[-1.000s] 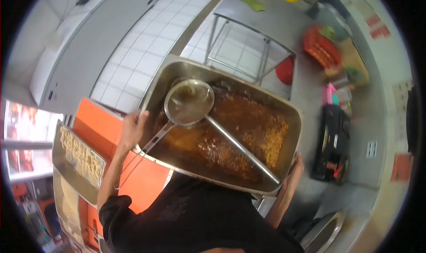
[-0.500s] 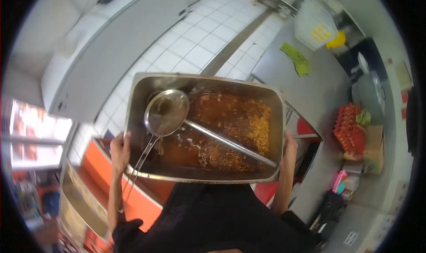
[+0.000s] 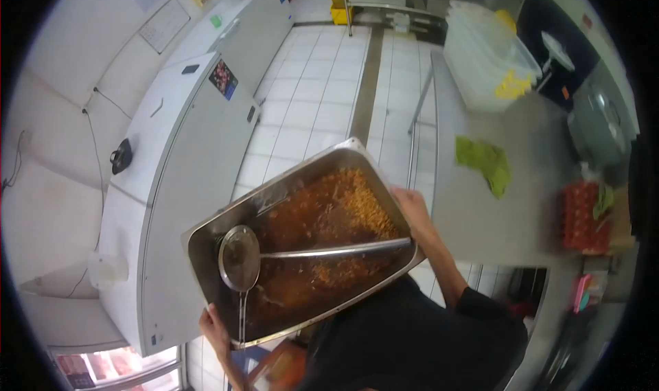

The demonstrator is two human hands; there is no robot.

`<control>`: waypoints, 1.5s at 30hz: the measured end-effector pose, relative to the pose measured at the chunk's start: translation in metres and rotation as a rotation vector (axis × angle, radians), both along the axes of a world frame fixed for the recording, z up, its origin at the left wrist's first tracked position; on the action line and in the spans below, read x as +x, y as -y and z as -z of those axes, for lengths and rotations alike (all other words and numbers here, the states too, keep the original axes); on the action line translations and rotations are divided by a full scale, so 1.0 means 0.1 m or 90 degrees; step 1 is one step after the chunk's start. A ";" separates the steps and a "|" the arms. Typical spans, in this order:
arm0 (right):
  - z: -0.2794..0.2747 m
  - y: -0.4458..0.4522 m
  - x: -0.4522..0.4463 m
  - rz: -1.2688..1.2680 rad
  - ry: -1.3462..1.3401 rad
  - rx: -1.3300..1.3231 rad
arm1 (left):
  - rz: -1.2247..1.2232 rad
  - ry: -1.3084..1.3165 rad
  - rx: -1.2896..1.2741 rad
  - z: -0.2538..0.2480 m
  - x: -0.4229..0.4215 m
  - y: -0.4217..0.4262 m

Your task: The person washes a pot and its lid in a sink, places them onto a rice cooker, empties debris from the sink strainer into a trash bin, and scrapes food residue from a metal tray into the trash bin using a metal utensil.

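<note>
I hold a deep rectangular metal pan (image 3: 274, 200) in front of me, tilted in view. Brown liquid (image 3: 288, 219) fills its bottom, with yellow-brown bits (image 3: 367, 205) heaped toward the right end. My left hand (image 3: 215, 330) grips the near left corner, and my right hand (image 3: 414, 211) clasps the right end. Inside the pan, at the left, rests a round strainer (image 3: 239, 259) whose thin wire handle sticks out over the near rim beside my left hand. A long metal utensil handle (image 3: 336, 251) lies across to the right wall; its head is hidden or merges with the strainer.
White chest freezers (image 3: 185, 205) line the left side. On the right, a steel table (image 3: 453, 219) bears a green cloth (image 3: 484, 163), stacked clear plastic bins (image 3: 484, 65) and red egg trays (image 3: 583, 216). White floor tiles (image 3: 302, 89) run ahead to a yellow bucket (image 3: 340, 10).
The pan has turned, its right end swinging away from me and its left end coming nearer. The view has shifted toward the freezers and tiled floor. Both hands keep their hold.
</note>
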State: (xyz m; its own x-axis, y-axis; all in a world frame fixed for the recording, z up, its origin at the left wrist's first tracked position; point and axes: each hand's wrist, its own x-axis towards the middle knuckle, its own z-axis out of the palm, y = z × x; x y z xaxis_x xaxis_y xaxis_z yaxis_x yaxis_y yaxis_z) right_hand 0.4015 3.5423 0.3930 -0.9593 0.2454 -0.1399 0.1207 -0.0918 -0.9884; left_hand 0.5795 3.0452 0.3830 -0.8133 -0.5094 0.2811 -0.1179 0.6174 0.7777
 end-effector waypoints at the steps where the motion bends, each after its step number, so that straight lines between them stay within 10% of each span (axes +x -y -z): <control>1: 0.04 -0.01 0.12 0.020 -0.029 0.022 | 0.008 -0.004 0.001 0.00 0.11 0.01; 24: 0.60 1.63 2.39 0.344 -0.112 0.129 | 0.249 -0.061 -0.034 0.90 0.05 1.95; 36: 0.37 2.72 3.94 0.520 -0.110 0.005 | 0.468 -0.052 0.025 0.43 0.02 2.45; 45: 1.32 3.32 4.70 0.716 -0.110 0.122 | 0.631 -0.061 0.070 1.22 -0.50 2.28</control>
State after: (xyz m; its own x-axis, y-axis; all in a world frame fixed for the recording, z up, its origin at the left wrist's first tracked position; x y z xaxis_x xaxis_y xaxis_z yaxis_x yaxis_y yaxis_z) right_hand 0.8712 3.2103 0.2606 -0.1881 0.9766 0.1042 -0.0725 0.0920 -0.9931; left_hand 0.5297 2.8175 0.2615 -0.8609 0.3596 0.3599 0.4775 0.3268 0.8156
